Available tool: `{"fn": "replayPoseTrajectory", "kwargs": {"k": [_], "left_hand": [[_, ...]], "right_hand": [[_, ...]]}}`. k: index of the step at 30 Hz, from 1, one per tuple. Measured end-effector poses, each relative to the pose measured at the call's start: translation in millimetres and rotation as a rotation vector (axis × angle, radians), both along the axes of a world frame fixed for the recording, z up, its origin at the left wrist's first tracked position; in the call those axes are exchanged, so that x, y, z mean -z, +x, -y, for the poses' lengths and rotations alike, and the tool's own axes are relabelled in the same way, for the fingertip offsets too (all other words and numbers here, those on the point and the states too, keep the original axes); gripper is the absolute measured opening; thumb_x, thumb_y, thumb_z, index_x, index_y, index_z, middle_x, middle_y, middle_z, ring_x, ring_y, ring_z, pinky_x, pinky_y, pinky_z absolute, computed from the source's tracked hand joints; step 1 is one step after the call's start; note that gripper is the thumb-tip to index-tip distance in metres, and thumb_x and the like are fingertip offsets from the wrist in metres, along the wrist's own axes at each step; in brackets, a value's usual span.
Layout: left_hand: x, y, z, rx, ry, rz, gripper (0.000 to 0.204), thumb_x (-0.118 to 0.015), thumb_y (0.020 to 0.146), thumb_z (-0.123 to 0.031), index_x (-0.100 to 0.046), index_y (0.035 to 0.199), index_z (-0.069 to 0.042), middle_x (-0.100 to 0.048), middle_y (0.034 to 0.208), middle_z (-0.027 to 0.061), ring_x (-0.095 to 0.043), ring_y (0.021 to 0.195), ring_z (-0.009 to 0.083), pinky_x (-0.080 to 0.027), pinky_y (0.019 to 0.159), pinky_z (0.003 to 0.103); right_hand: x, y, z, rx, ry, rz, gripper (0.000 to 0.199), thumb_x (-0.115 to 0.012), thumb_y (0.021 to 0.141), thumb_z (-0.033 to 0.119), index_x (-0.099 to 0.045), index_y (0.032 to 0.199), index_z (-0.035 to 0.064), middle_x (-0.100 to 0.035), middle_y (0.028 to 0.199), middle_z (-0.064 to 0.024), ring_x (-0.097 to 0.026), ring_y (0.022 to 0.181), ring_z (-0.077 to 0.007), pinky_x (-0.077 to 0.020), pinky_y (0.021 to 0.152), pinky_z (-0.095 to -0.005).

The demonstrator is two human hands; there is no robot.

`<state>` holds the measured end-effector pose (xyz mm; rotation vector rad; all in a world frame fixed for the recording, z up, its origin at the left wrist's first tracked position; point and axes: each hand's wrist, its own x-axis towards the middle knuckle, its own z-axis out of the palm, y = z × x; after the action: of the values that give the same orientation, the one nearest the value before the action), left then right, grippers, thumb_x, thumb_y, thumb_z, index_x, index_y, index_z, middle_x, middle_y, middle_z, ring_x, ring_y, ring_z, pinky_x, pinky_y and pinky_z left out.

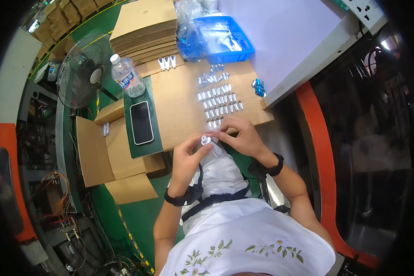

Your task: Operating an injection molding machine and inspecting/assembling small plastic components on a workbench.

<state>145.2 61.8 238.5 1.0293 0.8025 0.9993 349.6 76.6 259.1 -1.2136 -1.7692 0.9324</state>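
Observation:
In front of my body, close to the near edge of the cardboard-covered table, my left hand (186, 158) is closed around a small white plastic part (207, 140) with a round, ring-like end. My right hand (244, 137) comes in from the other side, thumb and fingers pinched together right beside that part. What lies between those right fingertips is too small to make out. Just beyond the hands, rows of small shiny silver metal pieces (220, 100) lie on the cardboard sheet (177, 106). Farther back sit several white pieces with dark insets (167, 62).
A phone (141, 122) and a plastic bottle (128, 77) occupy the table's left side. Behind are stacked cardboard (145, 23) and a blue bin (230, 56) holding bagged parts. Small blue items (258, 87) lie at right. An open carton (96, 152) and a fan (85, 71) stand left.

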Motion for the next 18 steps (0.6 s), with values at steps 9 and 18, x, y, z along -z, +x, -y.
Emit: {"fn": "replayPoseTrajectory", "kwargs": {"k": [9,18], "left_hand": [[0,-27,5,0.149,-0.174,-0.049,0.027,-0.068,0.090,-0.002,-0.066,0.117,0.005,-0.069,0.109,0.0059,-0.062,0.101,0.0106,-0.049,0.091,0.025],[17,-36,-2,0.174,-0.253,-0.036,0.029,-0.069,0.091,-0.010,-0.068,0.116,0.004,-0.070,0.109,0.0061,-0.062,0.098,0.0103,-0.047,0.089,0.025]], "right_hand": [[6,9,-2,-0.171,0.010,-0.057,0.029,-0.077,0.085,0.018,-0.069,0.109,0.0049,-0.067,0.106,-0.0084,-0.065,0.095,-0.0209,-0.0519,0.082,-0.0333],[10,17,-2,-0.447,-0.324,0.011,0.018,-0.075,0.087,0.017,-0.073,0.095,0.0009,-0.071,0.088,-0.0061,-0.066,0.080,-0.0146,-0.0519,0.074,-0.0297]]}}
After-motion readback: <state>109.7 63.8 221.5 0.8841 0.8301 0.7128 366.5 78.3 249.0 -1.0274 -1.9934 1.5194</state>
